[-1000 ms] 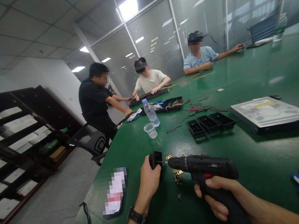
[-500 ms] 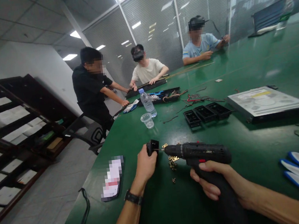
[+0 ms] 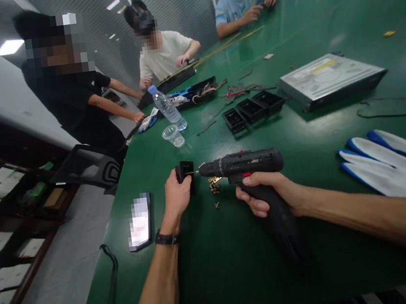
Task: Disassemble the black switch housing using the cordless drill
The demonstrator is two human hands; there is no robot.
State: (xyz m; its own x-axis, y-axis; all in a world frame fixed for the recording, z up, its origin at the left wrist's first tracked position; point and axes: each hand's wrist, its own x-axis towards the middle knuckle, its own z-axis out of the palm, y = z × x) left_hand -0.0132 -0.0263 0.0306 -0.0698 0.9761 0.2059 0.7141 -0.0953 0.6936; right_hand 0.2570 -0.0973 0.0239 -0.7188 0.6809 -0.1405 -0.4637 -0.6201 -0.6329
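Observation:
My right hand (image 3: 267, 191) is wrapped round the grip of a black cordless drill (image 3: 248, 162), which lies level and points left. Its thin bit reaches the face of a small black plastic part (image 3: 186, 170); whether the tip sits in a hole is too small to tell. That part is pinched upright in my left hand (image 3: 177, 194), thumb on the near side. Beneath the drill's chuck are brass-coloured plates (image 3: 214, 180) and a little heap of screws (image 3: 214, 188), partly hidden by the drill. One or two loose screws (image 3: 217, 205) lie nearer me.
A phone (image 3: 140, 221) lies left of my wrist. Beyond my hands stand a plastic cup (image 3: 173, 137), a water bottle (image 3: 168, 109) and black trays (image 3: 253, 110). A disc drive (image 3: 331, 79) and white-blue gloves (image 3: 393, 163) are on the right. Three people are across the green table (image 3: 217, 268).
The view has tilted down and shifted, so the whole scene appears higher and further left. Drill and black part keep the same hold and stay together.

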